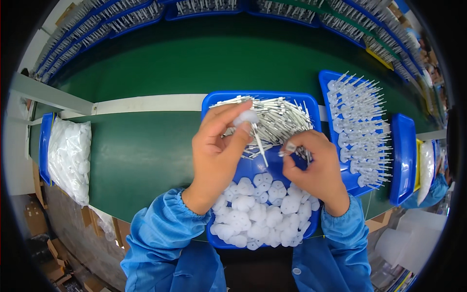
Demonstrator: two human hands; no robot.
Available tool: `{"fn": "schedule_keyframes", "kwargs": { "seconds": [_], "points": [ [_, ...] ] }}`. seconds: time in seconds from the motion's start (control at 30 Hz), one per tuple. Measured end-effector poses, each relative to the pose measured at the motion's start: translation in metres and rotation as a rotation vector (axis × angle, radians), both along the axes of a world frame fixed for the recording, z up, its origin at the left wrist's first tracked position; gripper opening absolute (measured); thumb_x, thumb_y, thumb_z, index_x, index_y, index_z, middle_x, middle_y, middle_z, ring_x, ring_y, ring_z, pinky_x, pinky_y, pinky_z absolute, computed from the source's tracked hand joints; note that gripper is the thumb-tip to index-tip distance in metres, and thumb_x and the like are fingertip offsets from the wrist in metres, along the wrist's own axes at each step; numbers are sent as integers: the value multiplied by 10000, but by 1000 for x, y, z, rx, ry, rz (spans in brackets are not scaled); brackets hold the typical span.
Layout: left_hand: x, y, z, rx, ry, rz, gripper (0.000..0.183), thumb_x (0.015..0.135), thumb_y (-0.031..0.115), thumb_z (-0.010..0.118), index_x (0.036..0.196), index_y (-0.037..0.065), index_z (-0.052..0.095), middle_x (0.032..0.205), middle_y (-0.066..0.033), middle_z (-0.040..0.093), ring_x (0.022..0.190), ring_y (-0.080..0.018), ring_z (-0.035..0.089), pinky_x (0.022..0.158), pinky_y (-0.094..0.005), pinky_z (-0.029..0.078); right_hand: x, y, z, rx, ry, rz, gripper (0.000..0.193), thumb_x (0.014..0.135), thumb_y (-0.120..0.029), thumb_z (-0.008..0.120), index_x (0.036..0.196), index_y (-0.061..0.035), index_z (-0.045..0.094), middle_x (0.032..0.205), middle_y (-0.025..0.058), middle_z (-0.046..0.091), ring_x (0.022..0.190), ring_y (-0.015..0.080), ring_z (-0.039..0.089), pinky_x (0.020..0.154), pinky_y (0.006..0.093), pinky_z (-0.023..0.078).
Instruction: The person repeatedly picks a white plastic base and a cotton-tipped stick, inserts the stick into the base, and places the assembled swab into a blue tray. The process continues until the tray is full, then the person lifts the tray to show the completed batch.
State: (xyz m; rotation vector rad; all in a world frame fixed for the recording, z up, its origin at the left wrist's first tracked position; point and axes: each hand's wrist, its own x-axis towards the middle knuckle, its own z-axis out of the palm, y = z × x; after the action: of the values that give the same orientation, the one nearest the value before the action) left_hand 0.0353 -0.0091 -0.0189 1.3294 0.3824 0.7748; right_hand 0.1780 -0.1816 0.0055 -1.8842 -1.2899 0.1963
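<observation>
My left hand [214,148] pinches a white plastic disc [246,117] between thumb and fingers. From the disc a thin white rod [260,147] slants down to the right. My right hand [318,163] is curled, thumb and index finger close together; a small pale bit shows at its fingertips, too blurred to name. Both hands hover over a blue tray [253,169]. Its far half holds a heap of thin white and grey rods [279,117], partly hidden by my hands. Loose white plastic discs [260,214] with small holes are piled in its near half.
At right, another blue tray [325,80] holds rows of discs with rods standing in them [360,131]. Beyond it stands a blue bin [403,160]. A clear bag of white pieces [70,153] lies at left on the green table [141,160]. Filled blue trays [204,7] line the far side.
</observation>
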Motion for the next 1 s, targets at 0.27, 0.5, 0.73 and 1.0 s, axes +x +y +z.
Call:
{"fn": "schedule_keyframes", "kwargs": {
  "seconds": [0.27,0.5,0.73,1.0],
  "points": [
    [-4,-9,6,142,125,-203,399,1027,-88,709,1421,-26,717,1306,-119,711,1180,-188,730,959,-299,648,-4,-8,5,101,-73,-75,276,805,-36,862,1072,-91,815,765,11,742,716,208,717,754,356,517],
    [-2,-10,2,46,75,-149,372,1008,-84,715,1364,15,765,1302,-117,726,1125,-167,754,898,-273,671,-7,-11,4,125,-17,-87,260,838,-23,848,1090,-84,817,683,11,708,614,192,683,681,344,495],
    [-2,-7,0,127,60,-151,373,999,-85,725,1352,22,775,1334,-130,733,1135,-172,757,891,-274,670,-11,-15,-6,116,226,-165,237,867,-23,848,1096,-64,809,704,33,738,628,199,703,678,342,508],
    [-4,-9,3,280,170,-159,360,1012,-86,727,1366,-22,759,1326,-150,781,1121,-171,770,907,-287,662,-14,-8,4,99,0,-132,176,880,-62,881,1034,-61,797,703,39,738,589,226,691,648,364,505]
  ]
}}
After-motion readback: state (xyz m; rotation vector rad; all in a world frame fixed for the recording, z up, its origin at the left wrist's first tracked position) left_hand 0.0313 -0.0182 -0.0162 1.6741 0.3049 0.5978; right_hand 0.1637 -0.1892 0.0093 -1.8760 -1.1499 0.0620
